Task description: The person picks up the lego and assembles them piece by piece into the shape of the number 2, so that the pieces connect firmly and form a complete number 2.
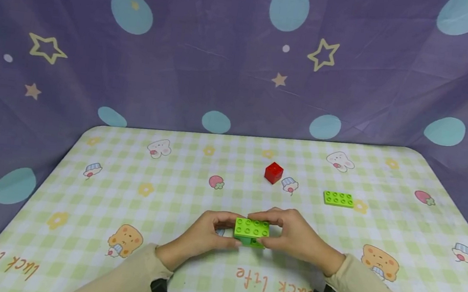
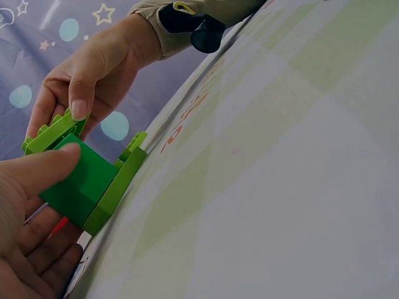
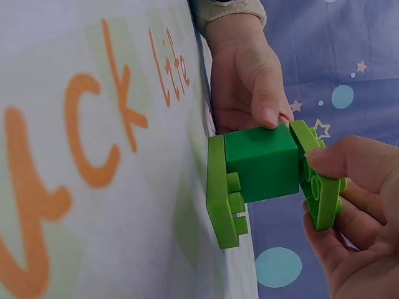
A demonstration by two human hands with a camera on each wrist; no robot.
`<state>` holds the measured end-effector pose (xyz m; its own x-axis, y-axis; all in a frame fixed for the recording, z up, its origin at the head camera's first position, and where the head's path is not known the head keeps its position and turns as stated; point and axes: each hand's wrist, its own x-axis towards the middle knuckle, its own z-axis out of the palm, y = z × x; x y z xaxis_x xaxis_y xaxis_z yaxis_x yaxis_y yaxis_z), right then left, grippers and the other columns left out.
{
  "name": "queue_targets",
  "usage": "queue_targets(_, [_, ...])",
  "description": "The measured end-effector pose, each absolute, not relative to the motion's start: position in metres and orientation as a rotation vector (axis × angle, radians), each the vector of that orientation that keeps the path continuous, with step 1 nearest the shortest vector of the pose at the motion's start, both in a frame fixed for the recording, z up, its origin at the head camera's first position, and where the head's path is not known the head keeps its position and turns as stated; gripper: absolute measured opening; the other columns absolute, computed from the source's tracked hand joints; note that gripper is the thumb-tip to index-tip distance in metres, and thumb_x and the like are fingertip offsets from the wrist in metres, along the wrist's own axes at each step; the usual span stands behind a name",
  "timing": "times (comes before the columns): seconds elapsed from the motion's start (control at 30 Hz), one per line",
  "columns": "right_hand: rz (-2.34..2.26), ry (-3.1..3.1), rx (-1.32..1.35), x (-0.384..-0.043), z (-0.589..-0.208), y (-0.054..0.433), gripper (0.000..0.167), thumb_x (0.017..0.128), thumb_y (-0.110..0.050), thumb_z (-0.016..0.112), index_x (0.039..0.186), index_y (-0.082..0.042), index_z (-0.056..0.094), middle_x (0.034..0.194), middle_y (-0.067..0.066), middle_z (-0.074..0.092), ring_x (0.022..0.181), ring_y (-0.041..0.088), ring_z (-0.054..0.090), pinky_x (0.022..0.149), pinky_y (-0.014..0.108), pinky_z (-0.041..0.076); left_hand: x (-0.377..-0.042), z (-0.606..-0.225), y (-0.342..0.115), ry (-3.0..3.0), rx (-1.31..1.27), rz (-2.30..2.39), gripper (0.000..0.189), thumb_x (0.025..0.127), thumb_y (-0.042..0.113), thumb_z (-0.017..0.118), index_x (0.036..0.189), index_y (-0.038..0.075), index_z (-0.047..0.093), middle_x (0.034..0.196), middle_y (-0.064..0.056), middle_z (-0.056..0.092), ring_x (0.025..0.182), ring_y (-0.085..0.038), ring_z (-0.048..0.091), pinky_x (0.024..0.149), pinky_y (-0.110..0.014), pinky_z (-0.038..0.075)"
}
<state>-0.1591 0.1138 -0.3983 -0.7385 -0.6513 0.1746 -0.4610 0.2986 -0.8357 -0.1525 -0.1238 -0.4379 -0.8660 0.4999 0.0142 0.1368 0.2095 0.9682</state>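
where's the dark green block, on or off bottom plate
On: right wrist view shows the block against the bottom plate, bare studs beside it.

Between the hands (image 1: 207,230) (image 1: 293,234), the green bricks (image 3: 262,163) look like smooth, faintly glossy plastic; beyond them, the red block (image 1: 274,173) looks like shiny plastic, the backdrop (image 1: 181,75) creased, matt cloth.

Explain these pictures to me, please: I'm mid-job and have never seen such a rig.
No machine here: a person's left hand and right hand, both bare. The wide picture comes from a head camera; the close views come from cameras on each wrist. On the checked tablecloth lie a red toy brick and, to its right, a loose lime plate. The left hand holds a dark green brick, seated on a lower lime plate; the right hand pinches an upper lime plate at that brick's top.
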Motion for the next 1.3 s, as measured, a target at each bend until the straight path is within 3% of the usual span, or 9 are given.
queue_targets(0.4, [-1.407, 2.377, -1.03, -0.159, -0.399, 0.114, 0.045, 0.077, -0.003, 0.074, 0.121, -0.008, 0.064, 0.109, -0.003, 0.068, 0.099, 0.009, 0.061, 0.09, 0.03, 0.05, -0.151, -0.435, -0.124, 2.132, 0.677, 1.874, 0.04, 0.079, 0.007, 0.076, 0.116, -0.001, 0.064, 0.115, -0.014, 0.066, 0.102, -0.019, 0.063, 0.09, -0.035, 0.051])
queue_targets(0.67, [-1.406, 2.377, -1.034, -0.159, -0.399, 0.115, 0.046, 0.078, -0.002, 0.074, 0.122, -0.008, 0.064, 0.111, -0.002, 0.068, 0.101, 0.009, 0.061, 0.092, 0.032, 0.05, -0.151, -0.435, -0.125, 2.153, 0.66, 1.921, 0.035, 0.08, 0.006, 0.074, 0.113, -0.001, 0.066, 0.112, -0.013, 0.067, 0.1, -0.016, 0.064, 0.087, -0.035, 0.053])
queue_targets(0.93, [-1.455, 2.354, -0.981, -0.158, -0.406, 0.117, 0.043, 0.081, -0.01, 0.074, 0.122, -0.002, 0.062, 0.121, 0.009, 0.064, 0.114, 0.022, 0.058, 0.096, 0.039, 0.048, -0.151, -0.436, -0.125, 2.131, 0.658, 1.923, 0.035, 0.08, 0.007, 0.074, 0.113, -0.002, 0.066, 0.113, -0.014, 0.067, 0.101, -0.019, 0.065, 0.088, -0.038, 0.052])
queue_targets(1.1, [-1.571, 2.282, -0.861, -0.157, -0.414, 0.122, 0.046, 0.081, -0.018, 0.076, 0.119, 0.004, 0.062, 0.119, 0.016, 0.064, 0.105, 0.024, 0.063, 0.092, 0.035, 0.05, -0.15, -0.436, -0.124, 2.117, 0.647, 1.926, 0.036, 0.08, 0.007, 0.075, 0.113, -0.003, 0.066, 0.113, -0.015, 0.067, 0.101, -0.02, 0.065, 0.087, -0.038, 0.053])
queue_targets(1.3, [-1.677, 2.253, -0.752, -0.156, -0.418, 0.124, 0.04, 0.079, -0.015, 0.077, 0.113, 0.001, 0.065, 0.112, 0.013, 0.067, 0.097, 0.018, 0.066, 0.087, 0.034, 0.052, -0.15, -0.435, -0.124, 2.115, 0.645, 1.931, 0.037, 0.079, 0.006, 0.075, 0.113, -0.003, 0.066, 0.114, -0.015, 0.066, 0.102, -0.021, 0.065, 0.087, -0.037, 0.053])
